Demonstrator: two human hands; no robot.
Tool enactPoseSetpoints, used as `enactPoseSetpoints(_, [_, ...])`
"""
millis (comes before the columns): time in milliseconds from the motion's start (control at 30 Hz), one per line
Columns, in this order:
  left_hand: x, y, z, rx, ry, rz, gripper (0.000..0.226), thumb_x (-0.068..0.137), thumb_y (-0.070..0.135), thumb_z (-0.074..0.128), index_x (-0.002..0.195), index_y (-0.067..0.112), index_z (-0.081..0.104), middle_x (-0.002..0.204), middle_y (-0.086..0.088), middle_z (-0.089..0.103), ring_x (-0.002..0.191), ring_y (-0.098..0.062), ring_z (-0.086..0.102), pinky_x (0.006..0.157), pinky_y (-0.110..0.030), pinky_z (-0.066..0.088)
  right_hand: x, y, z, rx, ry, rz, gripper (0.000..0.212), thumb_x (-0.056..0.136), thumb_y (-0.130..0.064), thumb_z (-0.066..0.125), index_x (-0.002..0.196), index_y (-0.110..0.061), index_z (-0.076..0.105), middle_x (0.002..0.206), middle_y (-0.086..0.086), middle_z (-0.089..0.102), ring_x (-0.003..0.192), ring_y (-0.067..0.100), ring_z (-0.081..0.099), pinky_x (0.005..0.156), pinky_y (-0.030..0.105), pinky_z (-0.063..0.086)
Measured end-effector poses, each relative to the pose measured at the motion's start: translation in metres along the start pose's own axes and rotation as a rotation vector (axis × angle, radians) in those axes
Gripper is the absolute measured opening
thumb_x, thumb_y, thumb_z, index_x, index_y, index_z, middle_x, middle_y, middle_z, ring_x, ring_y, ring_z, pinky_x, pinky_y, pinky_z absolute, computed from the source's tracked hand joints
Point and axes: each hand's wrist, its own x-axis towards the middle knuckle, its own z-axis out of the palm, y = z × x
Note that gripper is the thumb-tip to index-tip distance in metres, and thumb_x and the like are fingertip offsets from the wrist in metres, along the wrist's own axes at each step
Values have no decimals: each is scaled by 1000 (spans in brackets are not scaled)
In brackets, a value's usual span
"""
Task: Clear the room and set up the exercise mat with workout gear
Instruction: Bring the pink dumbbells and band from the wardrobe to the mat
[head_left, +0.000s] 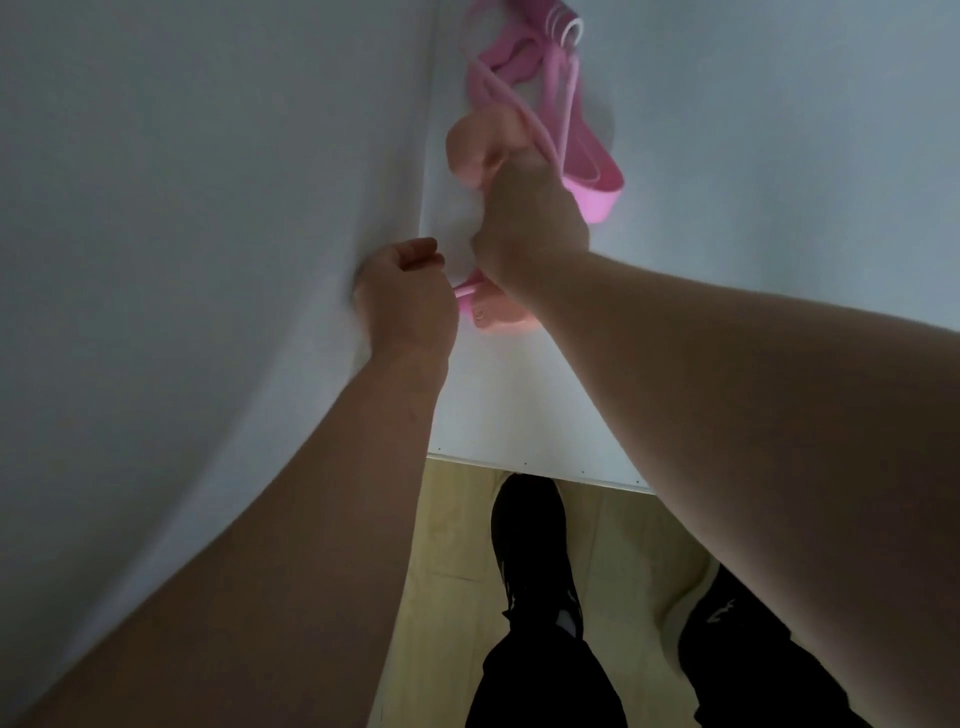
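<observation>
White wall (182, 208) and white panel (519, 405) fill most of the view, meeting in a corner, with wood floor (457, 519) and my black shoe (530, 535) below. The pink resistance-band set (582, 150) hangs high against the panel, tubes and flat strap looped, one foam handle (467, 150) up, another (493, 317) lower. My right hand (530, 223) is clamped round the tubes; my left hand (405, 306) is curled at the lower handle's tube end, grip not discernible.
</observation>
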Motion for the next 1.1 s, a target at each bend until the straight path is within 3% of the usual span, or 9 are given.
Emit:
enactPoseSetpoints(67, [-1,0,0,-32,4,-24,39,79,-8,48,84,22,72,90,-1,72,88,-21,68,89,-51,60,-2,0,-3,-4,-14,17,25,96,-3,60,118,-14,58,88,-2,61,72,15,67,58,25,58])
enactPoseSetpoints(233, [-13,16,0,37,3,-5,44,83,-10,43,86,25,68,93,0,73,87,-17,67,92,-44,59,-9,9,-33,176,-60,122,19,84,-13,73,102,-18,68,78,-7,63,66,6,62,40,9,38])
enactPoseSetpoints(367, [-16,31,5,93,-2,7,39,81,-5,47,81,27,68,91,3,74,90,-19,69,92,-47,59,-29,24,-69,337,-97,173,24,73,-22,75,97,-20,75,86,-7,73,76,12,69,67,23,53])
enactPoseSetpoints(467, [-18,42,17,171,-47,23,32,81,3,51,84,29,70,95,6,75,97,-19,71,90,-48,60,-36,35,-79,560,-154,263,26,67,-20,77,92,-19,70,72,-8,68,63,13,62,60,29,50])
enactPoseSetpoints(600, [-24,57,32,390,-128,125,30,91,11,56,113,20,73,109,5,71,98,-17,67,89,-30,57,-33,43,-86,726,-50,529,24,79,-19,75,65,-18,55,46,-3,43,41,18,37,46,28,36])
enactPoseSetpoints(733, [-29,60,34,557,-274,235,35,83,23,69,117,15,71,111,2,74,102,-18,69,96,-35,56,-29,45,-89,803,-104,632,16,88,-21,69,77,-11,63,53,3,53,39,16,40,45,24,35])
enactPoseSetpoints(867, [-27,50,27,678,-295,313,25,94,19,63,118,13,69,113,2,73,104,-15,67,96,-27,51,-23,38,-79,894,-146,623,20,90,-28,72,99,-11,69,87,10,73,45,20,61,46,22,42])
enactPoseSetpoints(1000, [-22,39,18,709,-318,277,29,91,7,56,117,14,69,111,2,73,103,-16,66,88,-21,48,-7,24,-60,774,-130,620,25,84,-36,77,92,-13,70,72,5,70,58,24,66,51,28,46])
enactPoseSetpoints(1100, [-19,34,15,677,-422,244,33,81,26,57,112,20,66,105,0,74,97,-19,69,85,-28,54,-1,13,-47,771,-146,632,18,86,-24,77,89,-9,68,69,8,65,55,22,59,45,25,50])
